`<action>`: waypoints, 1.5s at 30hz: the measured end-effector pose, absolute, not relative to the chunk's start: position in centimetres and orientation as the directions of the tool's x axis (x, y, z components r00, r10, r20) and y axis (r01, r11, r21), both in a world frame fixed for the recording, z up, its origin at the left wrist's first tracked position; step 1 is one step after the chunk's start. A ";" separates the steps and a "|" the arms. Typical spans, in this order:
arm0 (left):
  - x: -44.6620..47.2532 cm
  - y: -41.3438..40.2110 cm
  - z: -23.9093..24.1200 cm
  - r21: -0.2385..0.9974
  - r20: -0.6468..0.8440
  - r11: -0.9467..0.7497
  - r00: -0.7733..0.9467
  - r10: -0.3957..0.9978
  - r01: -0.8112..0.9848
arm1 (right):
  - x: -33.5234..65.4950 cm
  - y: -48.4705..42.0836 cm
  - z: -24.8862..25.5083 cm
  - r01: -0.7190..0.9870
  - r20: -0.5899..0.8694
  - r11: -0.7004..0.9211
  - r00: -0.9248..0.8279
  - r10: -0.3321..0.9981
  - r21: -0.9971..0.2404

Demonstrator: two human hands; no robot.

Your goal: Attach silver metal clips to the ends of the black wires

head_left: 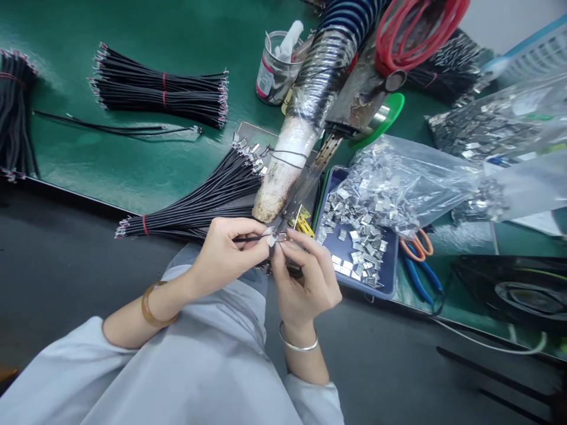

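Note:
My left hand [225, 251] is closed in a pinch on a thin black cable [251, 238]. Thumb and fingers of my right hand [308, 280] pinch a small silvery metal connector [282, 236]. Cable end and connector meet between my fingertips, just below the metal arm of a fixed soldering tool [305, 186]; whether they are joined I cannot tell. Left of the hands lies a red-banded bundle of black cables [199, 198], with metal connectors at its far ends. To the right, a blue tray [390, 277] contains many loose metal connectors [367, 248].
A foil-wrapped hose [316, 77] slants down over the work spot. Banded cables [159, 88] and a clear jar [277, 71] stand farther back. Plastic bags of connectors [398, 177] lie beyond the tray; blue-handled pliers [420, 277] are near the table edge.

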State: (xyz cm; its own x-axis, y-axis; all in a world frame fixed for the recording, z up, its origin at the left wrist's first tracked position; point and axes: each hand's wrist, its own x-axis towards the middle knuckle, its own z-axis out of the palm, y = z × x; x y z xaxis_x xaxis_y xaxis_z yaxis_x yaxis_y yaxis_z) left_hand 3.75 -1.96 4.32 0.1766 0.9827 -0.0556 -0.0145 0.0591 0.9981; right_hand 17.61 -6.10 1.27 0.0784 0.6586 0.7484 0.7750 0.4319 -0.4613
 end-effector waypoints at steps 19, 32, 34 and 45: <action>2.5 -1.7 3.9 0.998 -0.018 -0.003 0.295 0.955 0.070 | 18.0 -6.2 1.1 0.636 0.607 0.405 0.128 0.784 -0.657; 3.0 -1.5 4.1 0.994 0.042 -0.064 0.234 0.971 0.085 | 18.3 -5.2 1.8 0.696 0.674 0.467 0.035 0.738 -0.546; 3.0 -1.5 4.2 0.994 0.060 -0.079 0.226 0.972 0.077 | 18.3 -5.2 2.0 0.698 0.678 0.467 0.036 0.734 -0.543; 3.0 -1.5 4.1 0.999 -0.013 -0.003 0.300 0.954 0.053 | 18.5 -6.1 1.7 0.789 0.710 0.485 -0.089 0.698 -0.378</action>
State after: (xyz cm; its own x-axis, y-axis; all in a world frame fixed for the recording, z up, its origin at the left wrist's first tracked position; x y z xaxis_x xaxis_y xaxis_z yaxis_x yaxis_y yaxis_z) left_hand 2.96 -1.53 4.08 0.3004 0.9537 -0.0130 0.0531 -0.0032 0.9986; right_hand 18.50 -6.12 1.71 -0.0887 0.6981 0.7105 0.7890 0.4847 -0.3777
